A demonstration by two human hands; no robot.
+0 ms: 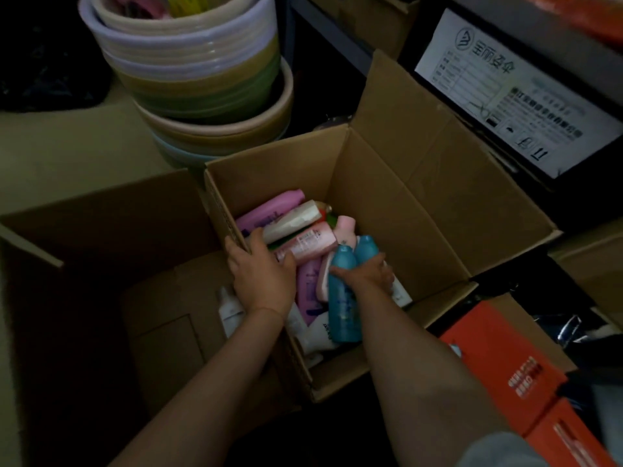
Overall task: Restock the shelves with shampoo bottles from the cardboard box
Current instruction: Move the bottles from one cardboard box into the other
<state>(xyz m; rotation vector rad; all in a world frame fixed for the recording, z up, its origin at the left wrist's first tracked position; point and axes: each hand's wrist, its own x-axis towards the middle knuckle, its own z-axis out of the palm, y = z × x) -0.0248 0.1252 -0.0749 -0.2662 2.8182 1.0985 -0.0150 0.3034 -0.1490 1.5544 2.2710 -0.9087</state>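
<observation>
Both hands down in the cardboard box point(397, 203).
Right hand point(369, 273) grips smooth teal bottles point(342, 298); left hand point(263, 274) curls round a pink bottle point(308, 244).

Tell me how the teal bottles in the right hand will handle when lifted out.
The teal bottles look like smooth rigid plastic, so probably stiff but slippery. The right hand holds two together; one may slide free.

Dim, unevenly lit storage area. Stack of nested plastic basins point(192, 72) seen at upper left, pastel rims visible. Black carton with white printed label point(515, 92) placed at upper right. Orange boxes point(505, 369) laid at lower right. Flattened brown cardboard point(101, 264) spread at left. Pale surface point(64, 146) glimpsed beyond.
</observation>
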